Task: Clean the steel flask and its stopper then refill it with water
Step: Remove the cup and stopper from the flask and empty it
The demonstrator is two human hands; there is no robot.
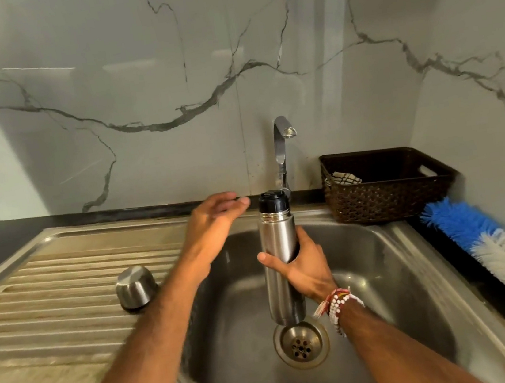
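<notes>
Flask [278, 239]: upright over the sink [391, 256], black stopper [272, 201] fitted.
Right hand [302, 265]: grips the flask mid-body.
Left hand [216, 217]: fingers relaxed, holding nothing, beside the stopper.
Steel cup [136, 287]: inverted on drainboard.

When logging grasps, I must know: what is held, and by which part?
The right hand grips the flask around its middle; the left hand is open, holding nothing.
</notes>
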